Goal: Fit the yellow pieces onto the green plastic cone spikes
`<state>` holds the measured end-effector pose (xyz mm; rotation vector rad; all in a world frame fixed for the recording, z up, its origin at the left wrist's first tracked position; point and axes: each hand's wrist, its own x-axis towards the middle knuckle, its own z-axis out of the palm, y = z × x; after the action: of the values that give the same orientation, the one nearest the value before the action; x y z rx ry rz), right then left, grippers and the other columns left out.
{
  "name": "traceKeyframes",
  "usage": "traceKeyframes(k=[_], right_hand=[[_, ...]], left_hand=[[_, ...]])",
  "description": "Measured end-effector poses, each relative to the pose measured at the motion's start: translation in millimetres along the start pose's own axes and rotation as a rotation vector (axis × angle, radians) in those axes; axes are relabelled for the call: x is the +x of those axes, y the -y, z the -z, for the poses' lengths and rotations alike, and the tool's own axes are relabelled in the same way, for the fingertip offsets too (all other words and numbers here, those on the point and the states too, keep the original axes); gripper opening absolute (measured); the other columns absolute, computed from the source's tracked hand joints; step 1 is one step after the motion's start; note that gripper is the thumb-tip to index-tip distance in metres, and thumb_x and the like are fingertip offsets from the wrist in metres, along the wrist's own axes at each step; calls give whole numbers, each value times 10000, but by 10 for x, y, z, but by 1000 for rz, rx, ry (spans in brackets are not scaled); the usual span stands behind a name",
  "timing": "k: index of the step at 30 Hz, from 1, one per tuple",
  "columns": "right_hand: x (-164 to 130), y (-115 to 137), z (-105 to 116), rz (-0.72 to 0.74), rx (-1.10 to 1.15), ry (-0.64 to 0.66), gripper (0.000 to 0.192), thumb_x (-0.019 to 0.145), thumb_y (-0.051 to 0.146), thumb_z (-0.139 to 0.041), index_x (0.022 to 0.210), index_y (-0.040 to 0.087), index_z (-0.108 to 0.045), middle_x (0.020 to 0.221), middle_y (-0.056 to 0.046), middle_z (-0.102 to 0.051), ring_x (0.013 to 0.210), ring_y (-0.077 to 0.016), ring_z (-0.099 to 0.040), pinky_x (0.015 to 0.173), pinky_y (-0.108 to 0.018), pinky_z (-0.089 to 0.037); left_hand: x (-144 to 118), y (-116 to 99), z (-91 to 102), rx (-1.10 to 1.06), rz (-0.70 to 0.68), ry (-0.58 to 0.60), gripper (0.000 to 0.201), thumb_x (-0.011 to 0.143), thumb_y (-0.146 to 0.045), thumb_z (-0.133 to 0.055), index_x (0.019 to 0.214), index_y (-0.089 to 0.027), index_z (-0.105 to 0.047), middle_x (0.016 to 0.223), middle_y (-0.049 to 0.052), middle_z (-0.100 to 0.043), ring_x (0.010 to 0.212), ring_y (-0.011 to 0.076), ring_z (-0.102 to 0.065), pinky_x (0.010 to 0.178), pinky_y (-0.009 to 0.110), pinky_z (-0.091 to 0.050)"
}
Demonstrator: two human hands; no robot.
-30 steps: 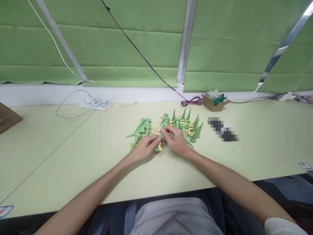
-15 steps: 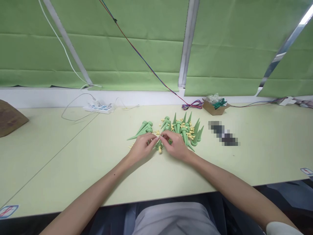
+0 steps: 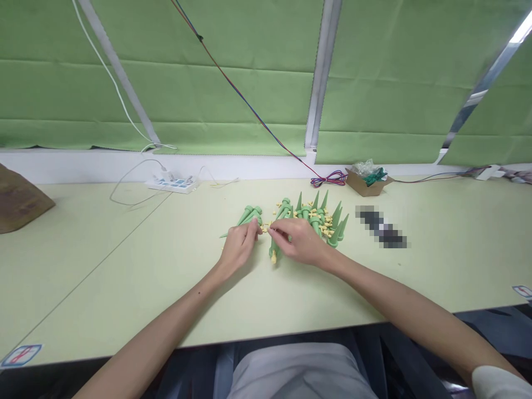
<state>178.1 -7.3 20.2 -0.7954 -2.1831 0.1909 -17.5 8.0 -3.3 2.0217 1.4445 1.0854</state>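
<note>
My left hand (image 3: 238, 245) is beside a small group of green plastic spikes (image 3: 249, 212), its fingers drawn together; whatever they may hold is hidden. Opposite it, my right hand (image 3: 302, 242) has thumb and forefinger pinched, and anything between them is too small to name. Small yellow plastic pieces (image 3: 327, 226) lie among more green spikes (image 3: 336, 215), some of which stand point up. Just under my right fingertips lies a green spike with a yellow piece (image 3: 273, 258) at its near end.
Behind the pile sits a small cardboard box (image 3: 366, 184) with clear and green plastic in it. Coiled wire (image 3: 332, 178) lies beside it. A power strip (image 3: 174, 184) is at the back left, a brown object (image 3: 20, 202) at the far left, and a blurred dark item (image 3: 382, 227) to the right.
My hands, whose fingertips met half a second ago, are now slightly apart. The left one has turned and its fingers point more toward the left spikes. The view has shifted a little.
</note>
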Motion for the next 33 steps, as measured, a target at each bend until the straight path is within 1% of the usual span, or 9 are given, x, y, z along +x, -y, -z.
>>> traceKeyframes(k=[2,4,7,11,15,17,21,27,33], right_hand=[[108,-19,92,-43,-27,31,277,981,203,-466,718,185,-554,612,25,-504,560,-108,-442,592,-240,-324],[237,-68,165,-84,-74,16,271,970,209,-481,716,183,-572,604,22,-527,556,-111,-450,603,-245,-322],[470,-170,225,-174,-158,-17,271,982,228,-462,774,175,-626,643,-6,-603,591,-131,-508,631,-256,-332],[799,-323,201,-250,-301,-19,275,984,226,-443,846,169,-674,732,-48,-670,673,-169,-568,667,-270,-347],[1022,-487,90,-355,-455,98,301,982,195,-416,915,166,-708,876,-114,-714,825,-223,-628,684,-287,-351],[1077,-564,29,-389,-474,178,296,981,186,-421,951,157,-714,950,-144,-719,873,-239,-645,696,-292,-367],[1112,-687,-65,-475,-457,262,273,961,149,-449,974,146,-722,998,-173,-716,908,-257,-663,715,-296,-398],[1112,-809,-122,-517,-421,286,254,954,154,-474,982,140,-726,1002,-165,-712,876,-235,-664,715,-289,-427],[1123,-843,-112,-536,-384,284,253,935,182,-512,1072,138,-721,1100,-162,-703,940,-222,-655,761,-284,-451]], left_hand=[[17,23,-12,-9,50,-23,634,1025,-587,-306,681,-189,-659,564,13,-569,558,170,-547,617,303,-398],[34,42,-24,-11,85,-39,643,1019,-597,-306,658,-192,-652,540,13,-559,544,175,-549,611,305,-400],[51,56,-36,-5,108,-46,642,1017,-586,-312,637,-195,-650,522,15,-557,537,181,-559,623,310,-410],[57,64,-41,3,113,-39,631,1012,-585,-325,632,-198,-648,515,13,-558,530,184,-562,633,315,-420],[52,82,-51,6,126,-34,624,1005,-593,-342,630,-198,-646,516,10,-554,528,183,-559,628,316,-423],[49,90,-60,2,127,-30,622,1003,-597,-347,634,-197,-647,514,8,-549,527,183,-554,620,317,-420],[43,87,-68,0,100,-14,625,1007,-598,-344,633,-198,-645,501,3,-526,525,183,-542,614,319,-413],[32,70,-67,16,45,13,637,1019,-590,-325,626,-205,-645,505,10,-517,511,183,-523,596,328,-391],[28,62,-76,14,50,29,626,1007,-604,-356,625,-205,-650,505,13,-514,487,182,-495,574,330,-375]])
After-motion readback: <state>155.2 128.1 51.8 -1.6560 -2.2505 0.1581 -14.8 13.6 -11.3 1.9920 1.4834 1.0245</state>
